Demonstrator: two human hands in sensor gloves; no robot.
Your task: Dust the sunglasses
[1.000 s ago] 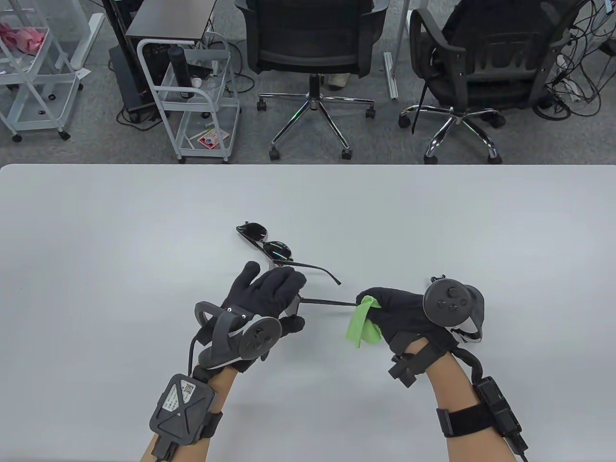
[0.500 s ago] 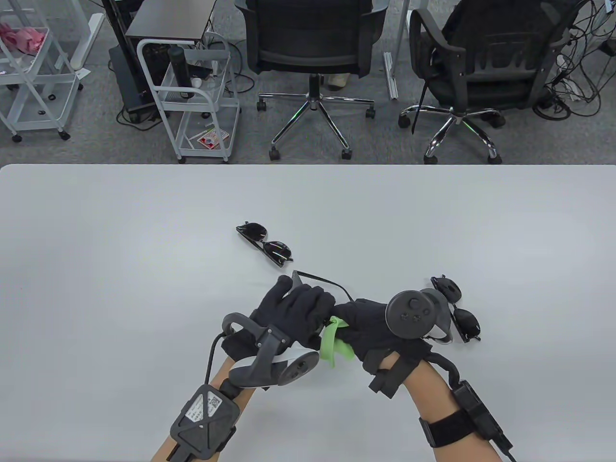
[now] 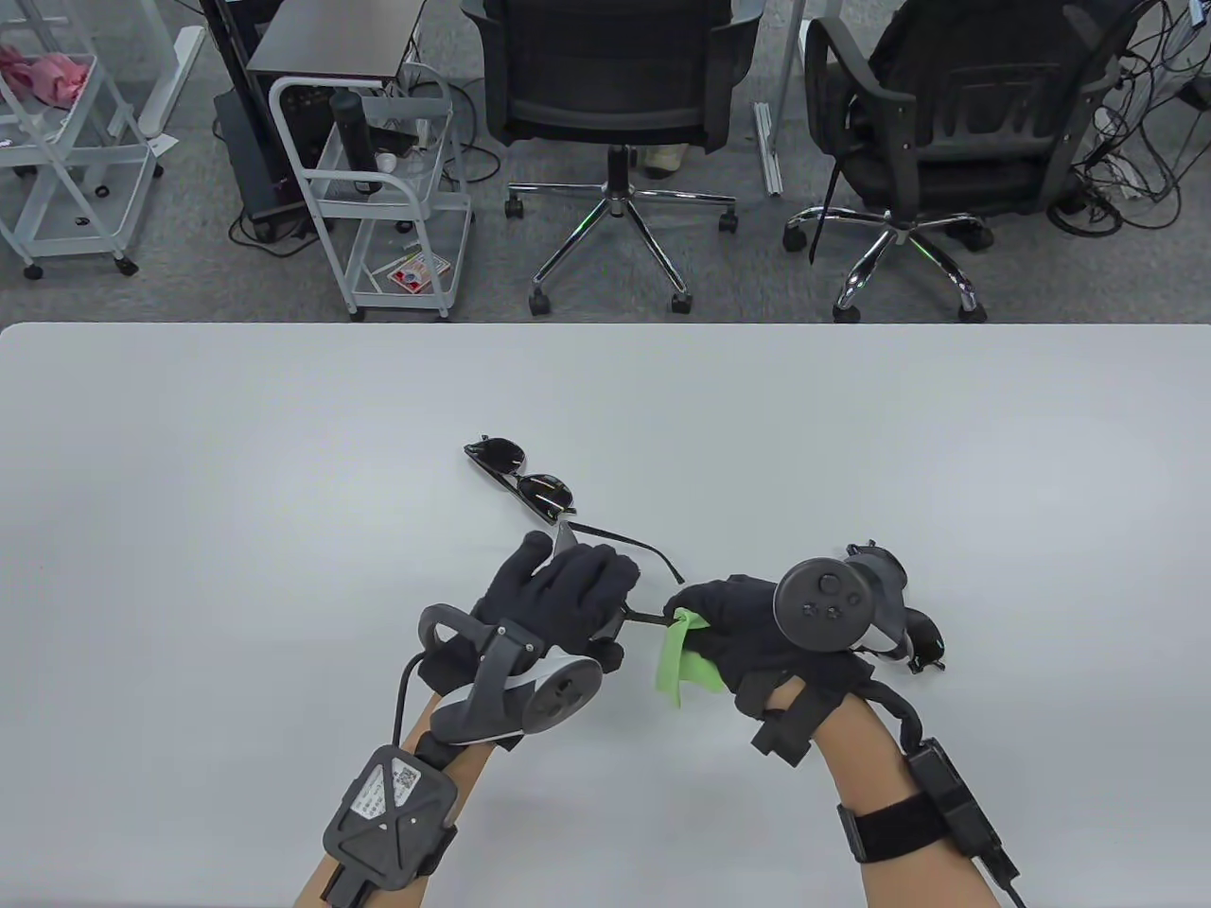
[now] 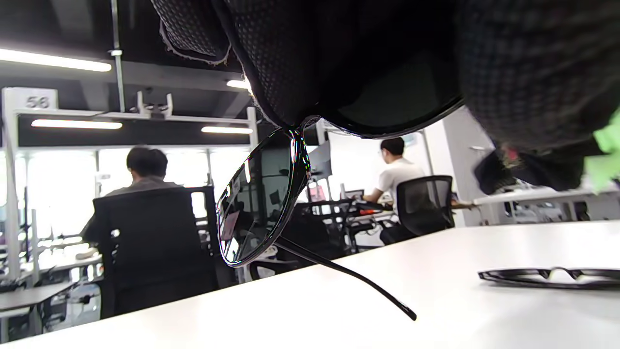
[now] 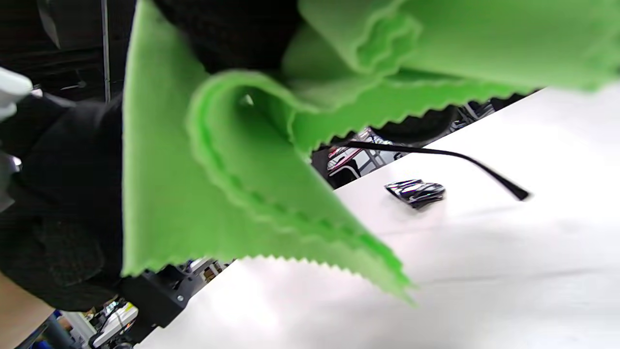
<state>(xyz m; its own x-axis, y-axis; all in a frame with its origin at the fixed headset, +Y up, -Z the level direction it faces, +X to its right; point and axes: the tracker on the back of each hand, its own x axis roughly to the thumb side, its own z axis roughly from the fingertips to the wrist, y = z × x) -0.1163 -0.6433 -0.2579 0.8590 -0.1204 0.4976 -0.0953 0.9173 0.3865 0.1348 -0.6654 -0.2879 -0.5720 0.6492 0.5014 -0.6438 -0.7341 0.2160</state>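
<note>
The right hand [image 3: 747, 629], fingers clenched on the bright green scalloped-edge cloth [image 3: 683, 659], has slid back out along the thin temple arm, so wiping continues, while the left hand [image 3: 558, 591] grips the dark-lensed black-framed sunglasses [image 4: 264, 194] above the white table [image 3: 236, 492].

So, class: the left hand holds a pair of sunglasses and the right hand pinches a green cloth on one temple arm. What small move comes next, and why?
Probably slide the right hand with the green cloth outward along the temple arm, while the left hand steadies the held sunglasses. The cloth sits near the hinge end, so most of that arm looks unwiped.
</note>
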